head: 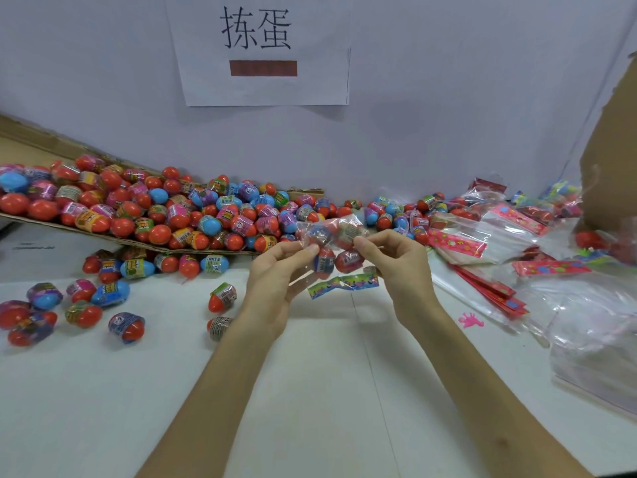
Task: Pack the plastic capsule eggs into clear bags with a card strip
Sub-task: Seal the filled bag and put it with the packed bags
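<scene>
I hold a clear bag (332, 236) above the white table, with several capsule eggs inside it. A colourful card strip (343, 282) hangs at the bag's lower end. My left hand (275, 277) pinches the bag's left side. My right hand (396, 263) pinches its right side. A big heap of capsule eggs (155, 208), mostly red with some blue, lies on a flattened cardboard sheet (193, 251) behind my hands. Loose eggs (110, 293) are scattered on the table at the left.
Empty clear bags with red card strips (458, 243) are stacked at the right, next to packed bags (537, 208) and a crumpled plastic bag (593, 326). A brown carton (610, 150) stands at the far right. A small pink toy (470, 319) lies on the table.
</scene>
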Demonstrator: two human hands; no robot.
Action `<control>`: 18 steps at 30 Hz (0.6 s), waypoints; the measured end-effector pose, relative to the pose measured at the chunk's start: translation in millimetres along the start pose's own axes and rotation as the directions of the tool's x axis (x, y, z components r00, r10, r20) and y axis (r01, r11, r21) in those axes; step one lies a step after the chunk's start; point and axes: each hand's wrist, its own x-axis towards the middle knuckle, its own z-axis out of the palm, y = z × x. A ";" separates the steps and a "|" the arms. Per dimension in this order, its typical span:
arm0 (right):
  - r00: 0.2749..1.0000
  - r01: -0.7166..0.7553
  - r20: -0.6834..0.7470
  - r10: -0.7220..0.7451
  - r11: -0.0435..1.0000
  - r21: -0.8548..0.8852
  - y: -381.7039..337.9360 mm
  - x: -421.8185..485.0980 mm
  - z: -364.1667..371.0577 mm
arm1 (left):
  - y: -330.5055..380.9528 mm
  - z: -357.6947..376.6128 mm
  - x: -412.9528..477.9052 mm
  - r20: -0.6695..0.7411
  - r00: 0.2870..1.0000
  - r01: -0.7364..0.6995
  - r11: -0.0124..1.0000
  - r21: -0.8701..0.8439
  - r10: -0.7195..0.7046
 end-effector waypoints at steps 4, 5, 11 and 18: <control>0.995 0.068 -0.069 -0.071 0.997 -0.043 1.1 1.5 0.3 | -0.8 3.3 -0.7 0.008 1.000 -0.013 1.000 0.015 0.012; 0.995 0.073 -0.066 -0.076 0.996 -0.044 1.3 1.3 0.4 | -1.0 3.8 -0.5 -0.003 1.000 -0.020 0.999 0.025 0.020; 1.000 0.012 -0.026 -0.012 1.000 0.026 2.9 -1.0 6.2 | -0.4 8.2 -1.5 -0.040 0.999 -0.036 0.999 -0.019 0.036; 0.997 0.049 -0.043 -0.064 0.959 -0.281 6.1 0.0 0.7 | -2.0 10.1 -7.6 0.002 0.971 -0.233 0.944 0.232 0.239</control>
